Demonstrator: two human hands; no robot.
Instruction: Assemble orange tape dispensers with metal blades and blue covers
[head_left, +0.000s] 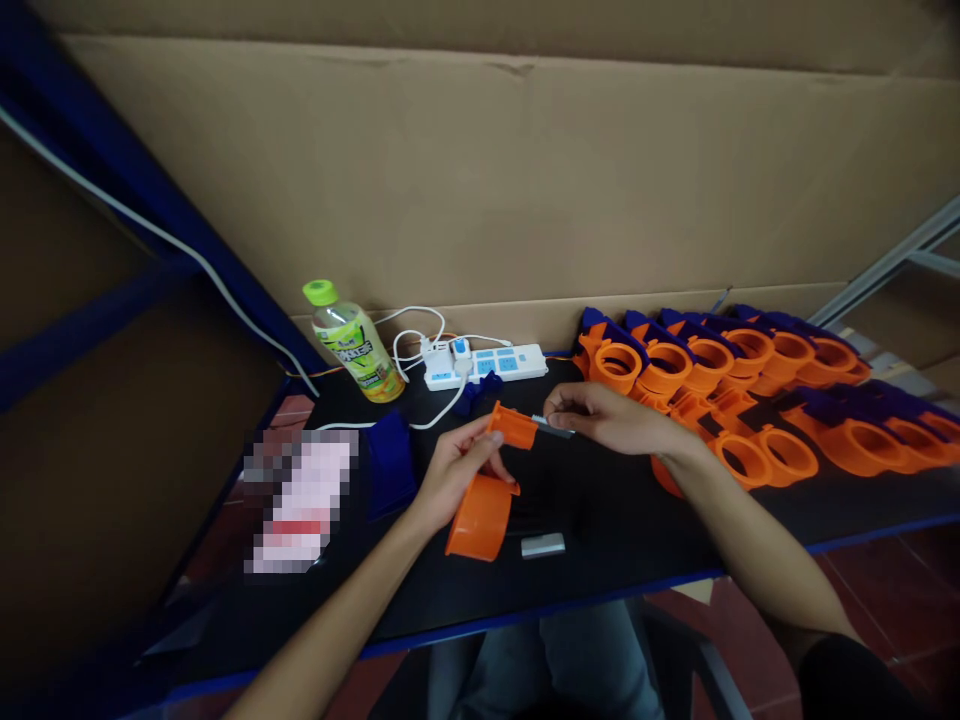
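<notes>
My left hand (456,468) grips an orange plastic part (481,520) above the black table. The part has a wide curved band at its lower end and a smaller tab standing out toward the right. My right hand (592,414) pinches a slim grey strip-like piece (553,428) with a light, toothed-looking edge. Its left end meets the tab of the orange part; whether it sits inside or only touches cannot be made out. Below them, a small pale grey block (543,545) lies on the table (600,540).
Orange parts with rings (709,365), many with dark blue pieces attached, stand in rows at the right. Behind my hands is a white power strip (487,366) with cables. A green-capped bottle (360,345) and a dark blue piece (391,465) are at left. Cardboard (480,180) backs the table.
</notes>
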